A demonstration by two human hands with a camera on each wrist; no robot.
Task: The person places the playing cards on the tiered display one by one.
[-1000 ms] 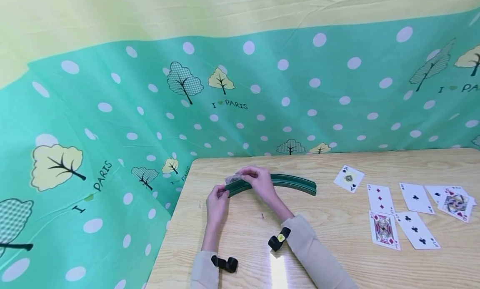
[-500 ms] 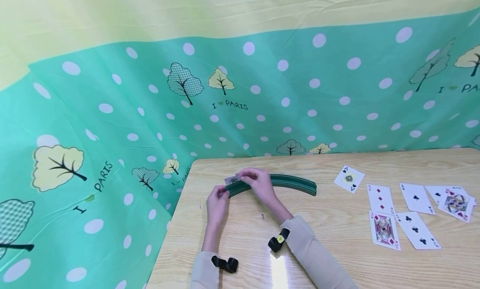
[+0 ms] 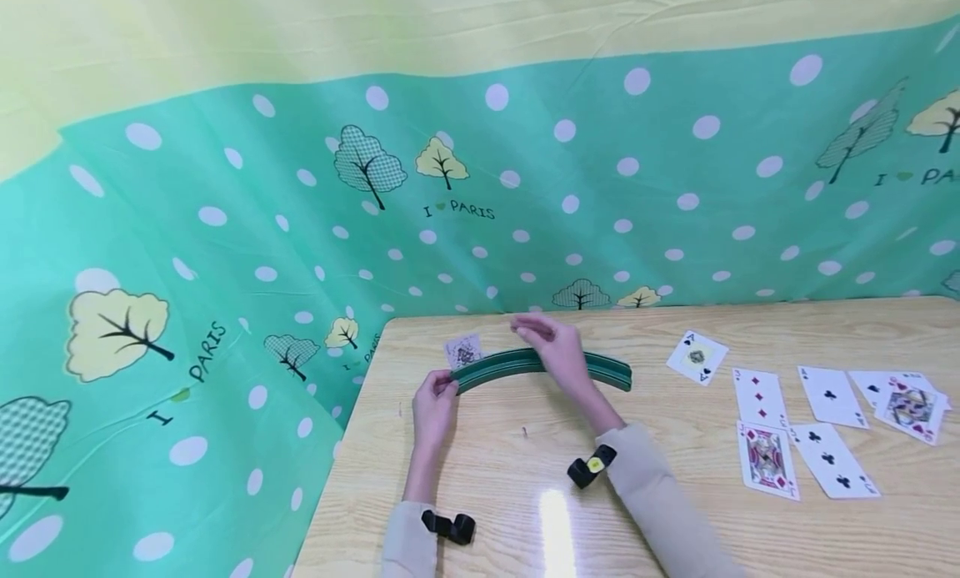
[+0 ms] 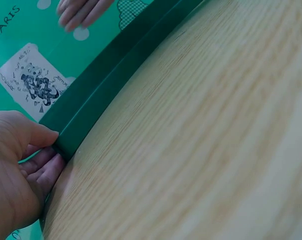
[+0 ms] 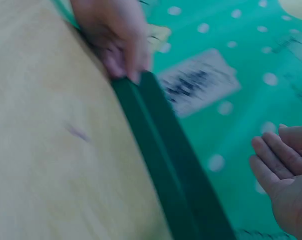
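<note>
A curved green card holder point(image 3: 498, 366) lies near the back of the table. In its left end stands a joker card point(image 3: 463, 350), upright, with its lower part hidden by the holder; its dark figure and lettering show in the left wrist view. My left hand point(image 3: 433, 411) pinches the holder's left end between thumb and fingers, just beside the card. My right hand point(image 3: 558, 353) is raised over the middle of the holder, apart from the card. Its fingers point(image 5: 276, 160) are loosely bent with nothing between them in the right wrist view.
To the right on the wooden table point(image 3: 487, 486) lie several face-up cards: an ace of spades point(image 3: 697, 357), a three of diamonds point(image 3: 761, 397), a jack of diamonds point(image 3: 768, 459), a three of clubs point(image 3: 834, 461) and others. A polka-dot cloth point(image 3: 540, 178) hangs behind.
My right hand has let go of the joker and moved right, away from it. The card now stands by itself in the holder. The left hand has stayed at the holder's end.
</note>
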